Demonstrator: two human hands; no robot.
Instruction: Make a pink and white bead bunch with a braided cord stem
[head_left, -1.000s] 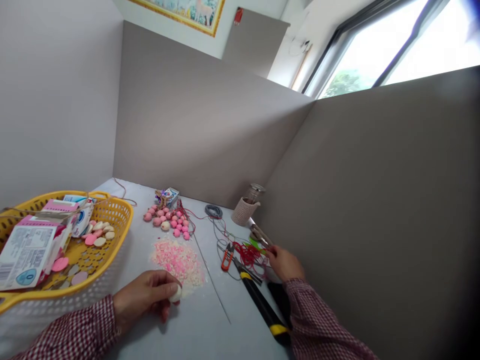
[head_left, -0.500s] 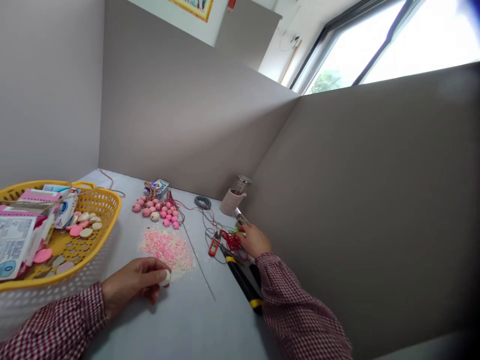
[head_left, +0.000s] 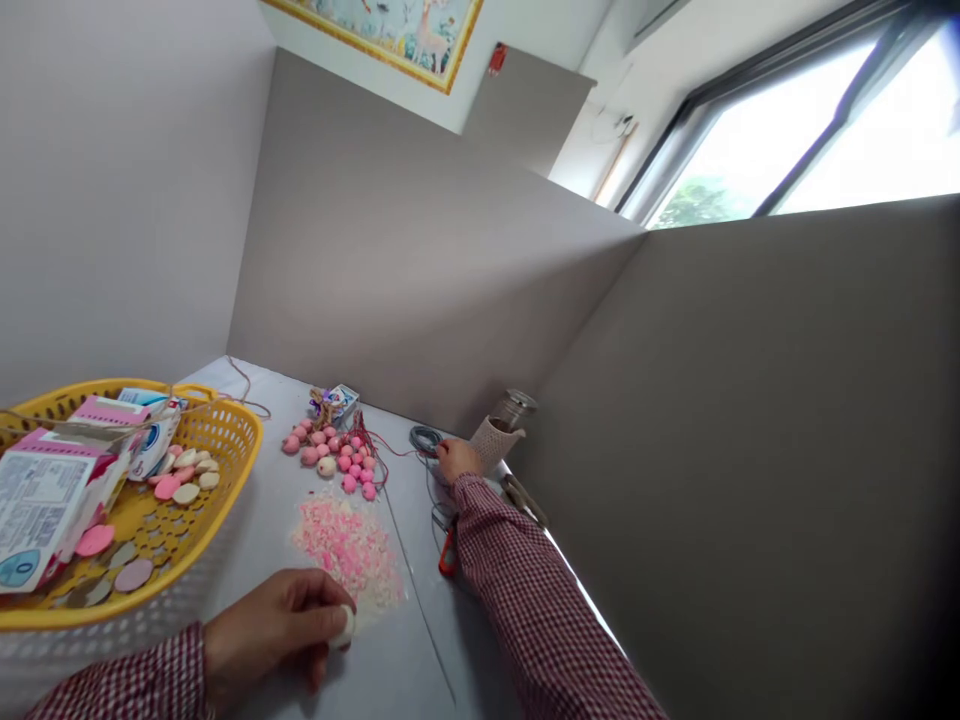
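My left hand point(head_left: 274, 632) rests on the grey table point(head_left: 262, 520) near its front edge, fingers pinched round a small cream bead point(head_left: 344, 627). Just beyond it lies a pile of pink and white crumbs point(head_left: 349, 545). My right hand point(head_left: 456, 460) is stretched far forward, touching a coil of grey wire point(head_left: 426, 438) beside a jar in a knitted sleeve point(head_left: 501, 432); its fingers are curled, and what they grip is hidden. A cluster of pink beads on red thread point(head_left: 334, 450) lies left of that hand.
A yellow basket point(head_left: 217, 480) with cartons and flat pink and cream pieces stands at the left. Red snips point(head_left: 448, 550) peek out beside my right sleeve. Metal pliers point(head_left: 523, 497) lie near the right partition. Grey partition walls enclose the table on three sides.
My right hand has left the red thread and tools by the right wall and reached forward to the grey wire coil. My left hand has kept the bead.
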